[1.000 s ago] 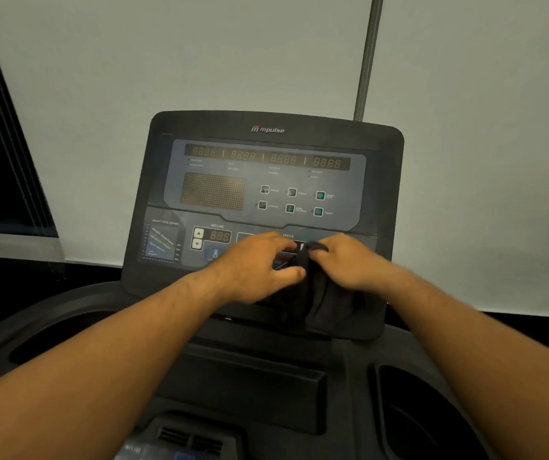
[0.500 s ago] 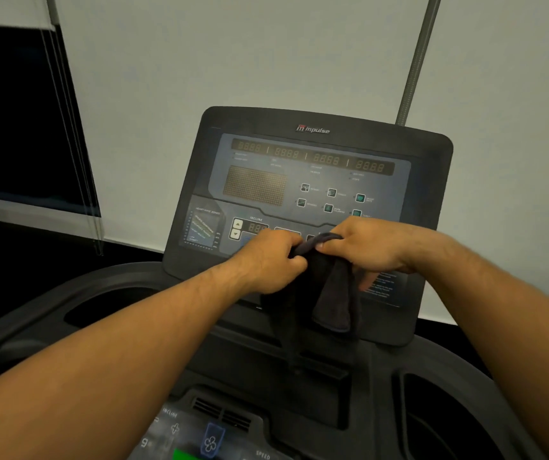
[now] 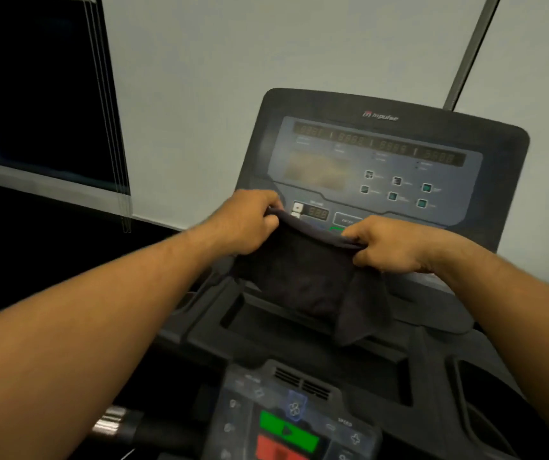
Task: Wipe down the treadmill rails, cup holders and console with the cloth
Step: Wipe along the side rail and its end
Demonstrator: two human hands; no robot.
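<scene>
Cloth [image 3: 303, 277], bunched a second ago, now stretched open between left hand [image 3: 246, 224] and right hand [image 3: 389, 247], a top corner gripped by each; judged readied for the console [image 3: 382, 154] beyond.

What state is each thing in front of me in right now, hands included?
cloth, spread out, hanging from both hands in front of the console
left hand, grips the cloth's top edge
right hand, grips the cloth's top edge
console, upright, lower part hidden behind the cloth
</scene>
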